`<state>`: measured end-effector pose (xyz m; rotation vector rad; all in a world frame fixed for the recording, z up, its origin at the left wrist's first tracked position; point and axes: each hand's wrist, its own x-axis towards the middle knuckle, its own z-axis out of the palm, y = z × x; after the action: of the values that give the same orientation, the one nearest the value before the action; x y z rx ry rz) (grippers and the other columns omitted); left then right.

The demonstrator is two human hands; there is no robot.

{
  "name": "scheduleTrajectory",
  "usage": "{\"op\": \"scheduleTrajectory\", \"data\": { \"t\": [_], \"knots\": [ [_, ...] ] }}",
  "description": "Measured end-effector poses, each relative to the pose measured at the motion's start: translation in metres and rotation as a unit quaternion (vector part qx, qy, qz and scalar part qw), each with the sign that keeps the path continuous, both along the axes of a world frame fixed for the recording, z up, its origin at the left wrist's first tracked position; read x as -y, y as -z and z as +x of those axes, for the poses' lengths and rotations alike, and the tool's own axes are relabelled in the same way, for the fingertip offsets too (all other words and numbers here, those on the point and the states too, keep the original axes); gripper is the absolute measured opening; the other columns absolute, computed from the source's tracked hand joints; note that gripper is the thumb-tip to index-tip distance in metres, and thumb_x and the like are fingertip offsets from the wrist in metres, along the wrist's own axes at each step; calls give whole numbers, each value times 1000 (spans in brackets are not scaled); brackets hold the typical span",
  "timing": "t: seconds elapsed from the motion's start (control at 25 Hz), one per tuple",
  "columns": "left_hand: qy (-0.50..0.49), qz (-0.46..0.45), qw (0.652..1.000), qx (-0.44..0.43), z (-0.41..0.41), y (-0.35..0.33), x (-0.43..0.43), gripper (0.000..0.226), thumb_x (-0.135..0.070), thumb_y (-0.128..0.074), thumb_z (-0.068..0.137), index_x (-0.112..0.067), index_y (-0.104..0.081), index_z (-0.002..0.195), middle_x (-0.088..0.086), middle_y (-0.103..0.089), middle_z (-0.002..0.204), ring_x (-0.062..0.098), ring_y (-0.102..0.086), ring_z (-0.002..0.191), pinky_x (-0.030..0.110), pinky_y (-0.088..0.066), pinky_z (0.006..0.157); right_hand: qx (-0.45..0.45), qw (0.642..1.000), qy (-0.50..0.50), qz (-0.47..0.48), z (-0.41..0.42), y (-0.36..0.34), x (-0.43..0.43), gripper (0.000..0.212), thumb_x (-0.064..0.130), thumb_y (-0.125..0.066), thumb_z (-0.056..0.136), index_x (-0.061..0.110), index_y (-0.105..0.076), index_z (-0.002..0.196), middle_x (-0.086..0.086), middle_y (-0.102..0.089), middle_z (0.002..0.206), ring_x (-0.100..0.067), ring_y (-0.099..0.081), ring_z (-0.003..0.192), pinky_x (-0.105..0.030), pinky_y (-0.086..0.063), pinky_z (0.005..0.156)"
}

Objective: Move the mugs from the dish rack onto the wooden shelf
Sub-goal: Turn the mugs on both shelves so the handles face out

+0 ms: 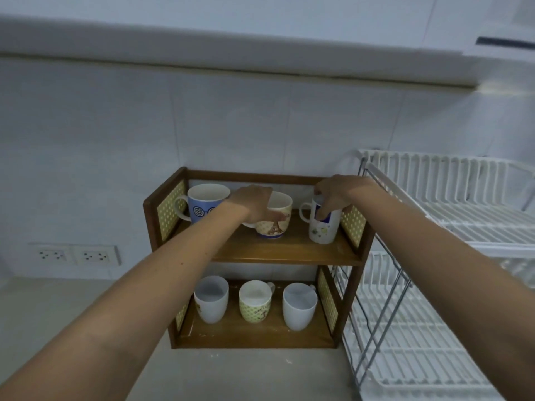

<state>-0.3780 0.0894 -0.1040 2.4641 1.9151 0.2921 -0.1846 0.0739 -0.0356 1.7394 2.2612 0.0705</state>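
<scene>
While both hands sit on the wooden shelf [285, 250], my left hand [254, 202] wraps the wide mug [273, 224] and my right hand [337, 195] pinches the tall mug [322, 230]'s rim. Glazed, rigid, breakable; I'd judge handles safest.

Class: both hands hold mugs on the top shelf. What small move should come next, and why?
Probably let go: the left hand grips the wide Eiffel Tower mug and the right hand the tall white mug, and both appear to stand upright on the wooden shelf.
</scene>
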Motion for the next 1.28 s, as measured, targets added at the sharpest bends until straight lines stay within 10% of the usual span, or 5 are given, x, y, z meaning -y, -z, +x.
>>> {"op": "scheduleTrajectory", "data": {
  "t": [0.36,0.56,0.8,1.0,1.28],
  "knots": [
    [-10,-30,999,11,3,3,1,81,-64,-53,82,-19,-32,146,9,-45,146,28,-47,126,39,-42,94,17,999,-28,8,3,12,0,76,18,-69,86,17,-24,148,-13,-46,139,-30,-49,121,-34,-43,86],
    [12,64,997,-42,12,14,32,79,-54,-45,91,-12,-15,151,10,-18,159,28,-10,147,47,-9,117,-45,995,-12,88,-1,25,17,72,18,-65,87,17,-25,147,-11,-39,146,-32,-41,129,-44,-45,99],
    [197,374,906,-30,-32,102,113,15,-19,-59,82,-12,-65,94,9,-65,102,25,-58,98,39,-42,87,-214,919,-88,318,-7,112,86,17,33,-51,84,21,-63,82,1,-53,63,-25,-57,58,-26,-38,47],
    [305,143,924,-183,-80,154,124,19,-19,-60,84,-18,-67,101,2,-68,105,20,-62,99,34,-48,87,-139,974,-133,118,-26,202,107,22,33,-45,88,20,-63,90,-4,-67,81,-29,-65,73,-33,-45,59],
    [38,-125,971,-201,-89,173,69,70,-5,-51,92,-30,-20,150,5,-19,158,31,-32,138,49,-38,107,-86,992,-88,-11,-76,247,45,52,37,-56,88,16,-43,134,-14,-53,131,-33,-51,116,-42,-46,88]
  ]
}}
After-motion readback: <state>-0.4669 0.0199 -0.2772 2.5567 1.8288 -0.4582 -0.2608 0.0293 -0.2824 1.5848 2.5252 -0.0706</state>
